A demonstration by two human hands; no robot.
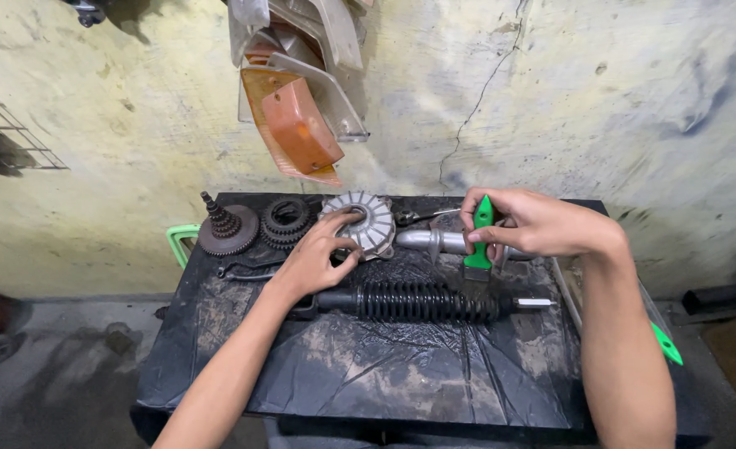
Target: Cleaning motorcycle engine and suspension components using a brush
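L hand: [318, 254] fingers curled round the rim of the finned grey metal cover [359, 221], gripping its near edge, palm down on the bench.
R hand: [527, 223] closed on the green-handled brush [479, 235], handle upright, bristles down just past the silver tube [434, 242].
Finned cover: back-centre of the bench, just R of the black gear stack [285, 221], touching or v. near the tube's end; can't tell which.
Doing it well (my read): keep L hand steady on the cover so it won't spin or slide; short brush strokes, bristles angled into the fins, grit swept away from the gears.
Shock absorber: [422, 303] black coil, lying across the bench front of both hands, not touched.
Cone gear: [225, 226] far L, upright, apart from hands.
Bench cover: black plastic sheet [384, 374], dusty, wrinkled; slippery, I'd guess, so press down.
Wall: orange lamp lens [300, 125] hanging above.
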